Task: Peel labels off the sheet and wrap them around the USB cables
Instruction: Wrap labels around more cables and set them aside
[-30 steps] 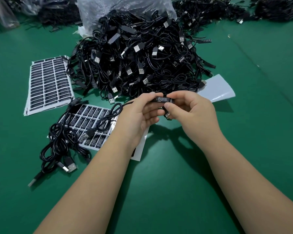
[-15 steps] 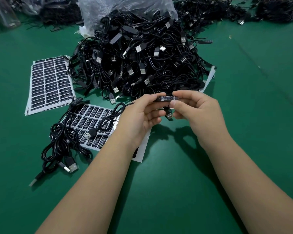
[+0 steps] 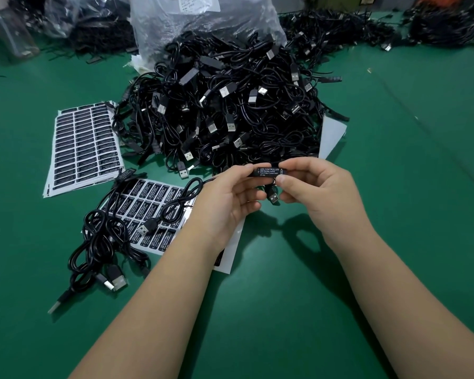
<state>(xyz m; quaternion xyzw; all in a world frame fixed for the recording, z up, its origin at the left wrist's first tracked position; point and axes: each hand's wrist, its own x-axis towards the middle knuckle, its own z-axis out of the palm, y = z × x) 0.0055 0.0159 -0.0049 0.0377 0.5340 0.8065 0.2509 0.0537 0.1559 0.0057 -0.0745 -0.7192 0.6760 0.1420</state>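
A large heap of black USB cables covers the green table, with a label sheet near its front edge. Above the table, just right of that sheet, the left hand and right hand each pinch one end of a black controller block bearing a label, its USB plug dangling below.

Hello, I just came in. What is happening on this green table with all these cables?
A person is labelling cables. The left hand and the right hand together pinch a small black controller block with a white-printed label, held above the green table. Its USB plug hangs below. A partly used white sheet of black labels lies under the left wrist, a fuller sheet beside it, and a big pile of black USB cables waits behind.
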